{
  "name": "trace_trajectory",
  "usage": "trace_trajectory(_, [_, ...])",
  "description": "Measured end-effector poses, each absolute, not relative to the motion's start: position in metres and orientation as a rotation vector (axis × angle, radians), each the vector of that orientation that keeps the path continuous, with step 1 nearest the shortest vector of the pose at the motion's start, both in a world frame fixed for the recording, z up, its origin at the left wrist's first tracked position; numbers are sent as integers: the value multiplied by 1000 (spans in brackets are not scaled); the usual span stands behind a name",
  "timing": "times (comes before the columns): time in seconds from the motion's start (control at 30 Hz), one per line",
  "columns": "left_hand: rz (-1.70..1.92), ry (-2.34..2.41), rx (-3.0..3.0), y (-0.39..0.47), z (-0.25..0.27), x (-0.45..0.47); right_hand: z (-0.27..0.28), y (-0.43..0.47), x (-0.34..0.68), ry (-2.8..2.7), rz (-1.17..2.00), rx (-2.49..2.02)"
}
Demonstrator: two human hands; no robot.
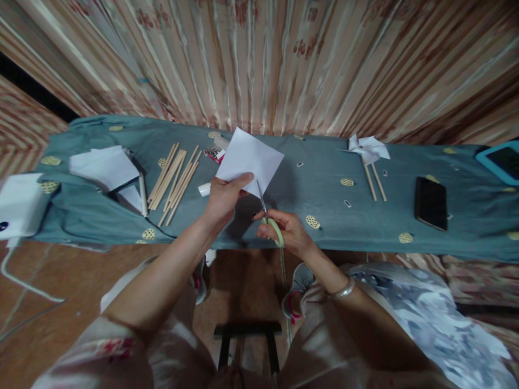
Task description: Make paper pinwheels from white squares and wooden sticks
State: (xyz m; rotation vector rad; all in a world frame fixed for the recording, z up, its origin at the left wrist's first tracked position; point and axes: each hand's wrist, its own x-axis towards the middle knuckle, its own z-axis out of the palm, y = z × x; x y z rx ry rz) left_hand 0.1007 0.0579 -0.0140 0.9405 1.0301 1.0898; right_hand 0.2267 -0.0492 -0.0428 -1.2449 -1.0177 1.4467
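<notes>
My left hand (226, 195) pinches a square sheet of white paper (251, 156) near its lower left edge, thumb on top. The sheet is held up above the table, one corner pointing toward me. In my right hand (287, 231) is a pair of scissors (274, 229) with light green handles. Its blades reach the paper's near corner; whether they have cut into it I cannot tell. Behind the left hand, partly hidden by the paper, lie a small red-edged box of metal pins (213, 154) and a white cylinder (204, 189).
Several wooden sticks (174, 181) lie left of the paper, beside stacked white sheets (103, 166) and a pen-like tool (143, 194) with a cord. Paper pinwheels (368, 148) on sticks, a black phone (431, 202) and a blue-framed device (503, 162) are rightward. A white box (20, 205) stands far left.
</notes>
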Motion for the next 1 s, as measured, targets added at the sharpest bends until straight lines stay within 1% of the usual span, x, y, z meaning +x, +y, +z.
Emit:
trace_trajectory(0.23, [1113, 1003, 914, 56, -12, 102, -43, -48, 227, -971, 1495, -1224])
trace_trajectory(1.0, [1074, 1004, 872, 57, -12, 99, -41, -46, 226, -877, 1503, -1257])
